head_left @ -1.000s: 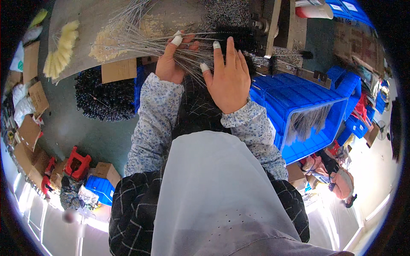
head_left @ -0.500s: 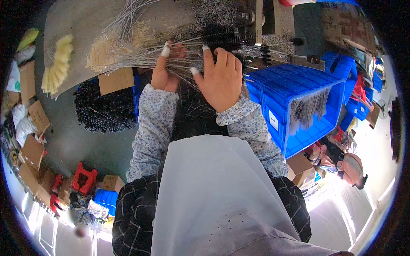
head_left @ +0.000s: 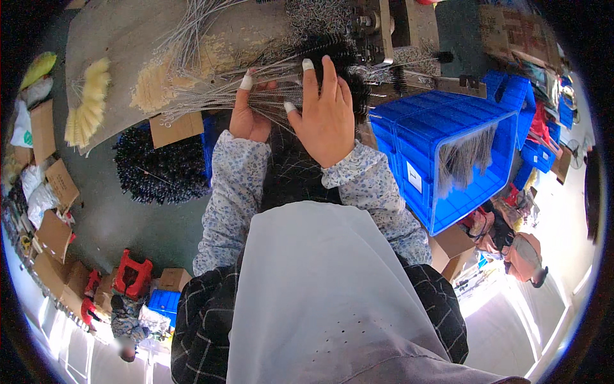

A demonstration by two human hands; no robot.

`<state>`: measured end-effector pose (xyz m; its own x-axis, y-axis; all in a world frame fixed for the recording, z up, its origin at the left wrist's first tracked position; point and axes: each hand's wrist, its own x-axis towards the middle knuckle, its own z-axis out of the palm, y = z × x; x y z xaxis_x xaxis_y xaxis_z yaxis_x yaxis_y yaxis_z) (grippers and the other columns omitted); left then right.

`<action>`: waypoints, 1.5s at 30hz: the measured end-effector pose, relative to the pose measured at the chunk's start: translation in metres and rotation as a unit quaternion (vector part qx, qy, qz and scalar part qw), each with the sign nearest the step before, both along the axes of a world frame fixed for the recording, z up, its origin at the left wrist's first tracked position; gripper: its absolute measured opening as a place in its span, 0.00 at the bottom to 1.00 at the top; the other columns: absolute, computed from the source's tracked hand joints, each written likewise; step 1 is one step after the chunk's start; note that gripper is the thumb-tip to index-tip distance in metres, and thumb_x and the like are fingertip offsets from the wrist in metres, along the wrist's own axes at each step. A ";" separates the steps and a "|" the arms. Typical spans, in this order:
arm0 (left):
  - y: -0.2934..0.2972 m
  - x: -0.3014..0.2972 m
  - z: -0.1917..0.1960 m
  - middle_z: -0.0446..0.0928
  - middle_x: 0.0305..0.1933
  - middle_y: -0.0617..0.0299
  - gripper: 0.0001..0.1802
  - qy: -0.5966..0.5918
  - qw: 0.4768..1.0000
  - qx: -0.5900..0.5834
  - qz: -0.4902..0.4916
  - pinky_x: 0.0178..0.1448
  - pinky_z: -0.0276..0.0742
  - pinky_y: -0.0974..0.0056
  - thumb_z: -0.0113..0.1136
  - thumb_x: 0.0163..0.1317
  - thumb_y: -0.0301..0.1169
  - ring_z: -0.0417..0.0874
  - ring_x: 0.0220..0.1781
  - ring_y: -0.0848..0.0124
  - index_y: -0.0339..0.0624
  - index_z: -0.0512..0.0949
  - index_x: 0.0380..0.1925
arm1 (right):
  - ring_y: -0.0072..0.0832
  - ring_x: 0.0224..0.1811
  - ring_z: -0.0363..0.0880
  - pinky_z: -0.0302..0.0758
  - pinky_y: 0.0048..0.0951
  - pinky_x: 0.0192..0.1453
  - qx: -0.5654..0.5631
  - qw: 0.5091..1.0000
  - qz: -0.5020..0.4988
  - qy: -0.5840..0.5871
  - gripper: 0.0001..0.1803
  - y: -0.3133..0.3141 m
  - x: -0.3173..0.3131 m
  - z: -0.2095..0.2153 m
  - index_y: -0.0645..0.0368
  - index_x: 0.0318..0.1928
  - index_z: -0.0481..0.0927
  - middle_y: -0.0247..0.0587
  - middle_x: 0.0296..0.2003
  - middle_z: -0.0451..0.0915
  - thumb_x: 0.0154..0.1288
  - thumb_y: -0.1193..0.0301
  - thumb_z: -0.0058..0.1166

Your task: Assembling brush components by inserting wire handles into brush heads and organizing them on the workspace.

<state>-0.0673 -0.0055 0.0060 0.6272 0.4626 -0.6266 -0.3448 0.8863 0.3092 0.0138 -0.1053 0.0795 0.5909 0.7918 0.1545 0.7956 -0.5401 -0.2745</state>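
A bundle of black-bristled wire brushes lies across both hands, its thin twisted metal stems (head_left: pixel 211 91) pointing left and its dark bristle heads (head_left: pixel 327 50) gathered on the right. My left hand (head_left: pixel 251 123) cradles the stems, thumb on the near side and fingers partly hidden behind the wires. White tape covers the thumb tip. My right hand (head_left: pixel 327 125) lies flat against the bundle near the bristles, fingers stretched and apart, with white covers on the thumb and one fingertip. Whether its palm presses on the stems is hidden.
The worktable (head_left: pixel 109 35) carries loose wires (head_left: pixel 195 32), pale yellow bristle tufts (head_left: pixel 88 105) and a metal fixture (head_left: pixel 382 32). Below its edge sits a pile of black brushes (head_left: pixel 157 166). At right, a blue crate (head_left: pixel 409 125) holds wire stems. Other people are farther back.
My right hand's fingers have straightened and spread upward over the bristle heads. My left hand keeps nearly the same place on the stems. The whole view has shifted slightly.
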 end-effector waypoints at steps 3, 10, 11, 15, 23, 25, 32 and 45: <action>-0.004 0.006 -0.003 0.72 0.35 0.64 0.14 0.011 0.999 -0.022 0.027 0.42 0.72 0.60 0.51 0.56 0.37 0.73 0.39 0.69 0.50 0.69 0.42 | 0.45 0.45 0.65 0.62 0.38 0.51 0.008 1.000 -0.007 0.029 0.32 0.000 0.001 0.003 0.64 0.50 0.61 0.53 0.49 0.61 0.44 0.65 0.54; -0.012 0.011 0.003 0.73 0.39 0.62 0.12 -0.023 0.999 -0.004 0.030 0.43 0.72 0.60 0.50 0.56 0.36 0.73 0.39 0.69 0.51 0.68 0.41 | 0.47 0.47 0.64 0.61 0.39 0.53 -0.062 0.989 0.055 0.119 0.31 -0.005 0.023 -0.004 0.66 0.49 0.60 0.55 0.48 0.61 0.45 0.64 0.53; -0.012 0.012 0.003 0.72 0.40 0.62 0.12 -0.020 0.999 0.005 0.024 0.43 0.72 0.60 0.50 0.56 0.36 0.73 0.39 0.69 0.51 0.68 0.41 | 0.47 0.48 0.64 0.60 0.40 0.54 -0.045 0.991 0.064 0.106 0.31 -0.007 0.026 -0.006 0.67 0.48 0.60 0.56 0.48 0.61 0.46 0.63 0.53; -0.016 0.013 0.006 0.71 0.44 0.60 0.12 -0.063 0.997 0.015 0.040 0.44 0.72 0.62 0.50 0.57 0.36 0.73 0.39 0.69 0.50 0.68 0.41 | 0.47 0.50 0.63 0.56 0.43 0.57 -0.031 0.995 0.060 0.072 0.31 -0.010 0.021 -0.005 0.68 0.49 0.60 0.57 0.50 0.60 0.48 0.60 0.51; -0.021 0.005 -0.005 0.70 0.45 0.58 0.11 -0.070 0.997 0.009 0.031 0.43 0.72 0.63 0.49 0.57 0.35 0.74 0.39 0.69 0.50 0.68 0.40 | 0.48 0.52 0.61 0.54 0.44 0.59 -0.093 0.982 0.095 0.135 0.33 -0.005 0.029 0.001 0.65 0.50 0.59 0.59 0.51 0.59 0.48 0.56 0.52; -0.022 0.004 -0.006 0.70 0.46 0.58 0.11 -0.076 0.997 0.007 0.029 0.43 0.72 0.63 0.49 0.57 0.34 0.74 0.39 0.69 0.50 0.68 0.40 | 0.49 0.52 0.61 0.53 0.44 0.59 -0.111 0.976 0.085 0.168 0.34 -0.005 0.028 -0.001 0.65 0.50 0.59 0.59 0.51 0.59 0.48 0.56 0.52; -0.017 0.003 0.001 0.70 0.46 0.56 0.12 -0.088 0.994 0.008 0.058 0.43 0.73 0.58 0.47 0.58 0.34 0.75 0.39 0.67 0.49 0.67 0.42 | 0.47 0.50 0.62 0.54 0.46 0.58 -0.004 0.992 0.076 0.102 0.35 -0.008 0.014 -0.001 0.70 0.48 0.60 0.59 0.48 0.61 0.46 0.56 0.53; -0.015 0.021 0.003 0.73 0.42 0.55 0.06 -0.019 0.997 0.016 0.067 0.47 0.70 0.59 0.49 0.56 0.31 0.74 0.43 0.63 0.49 0.66 0.35 | 0.48 0.53 0.59 0.51 0.46 0.60 -0.015 0.996 0.047 0.071 0.37 -0.004 0.030 -0.012 0.72 0.49 0.57 0.60 0.50 0.57 0.46 0.57 0.53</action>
